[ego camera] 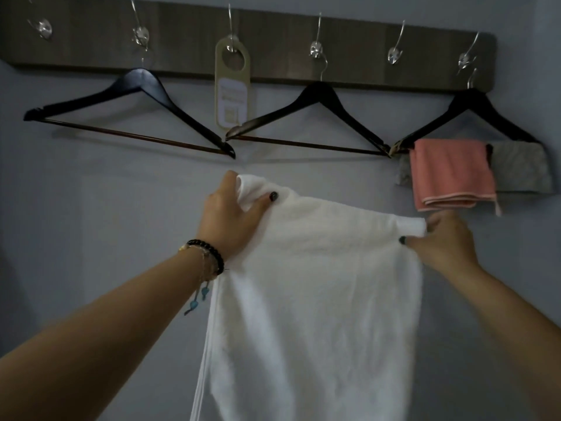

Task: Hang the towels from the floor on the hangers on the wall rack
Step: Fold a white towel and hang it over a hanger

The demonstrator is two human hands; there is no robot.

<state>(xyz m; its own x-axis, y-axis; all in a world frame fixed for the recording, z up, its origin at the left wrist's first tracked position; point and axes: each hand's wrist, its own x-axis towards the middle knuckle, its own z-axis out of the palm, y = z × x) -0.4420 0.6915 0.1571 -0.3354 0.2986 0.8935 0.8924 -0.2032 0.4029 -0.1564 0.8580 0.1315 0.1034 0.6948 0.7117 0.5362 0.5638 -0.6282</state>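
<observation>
A white towel (315, 293) hangs spread in front of the wall, held up by its top edge. My left hand (230, 217) grips its upper left corner and my right hand (443, 241) pinches its upper right corner. Just above the towel hangs the middle black hanger (306, 120), bare, from the dark wooden wall rack (273, 34). The left black hanger (130, 113) is bare too. On the right hanger (473, 117) a pink towel (449, 174) and a grey towel (522, 168) are draped over the bar.
A beige door-hanger tag (233, 86) dangles from the hook between the left and middle hangers. Several metal hooks line the rack, some bare. The wall behind is plain grey-blue. The floor is out of view.
</observation>
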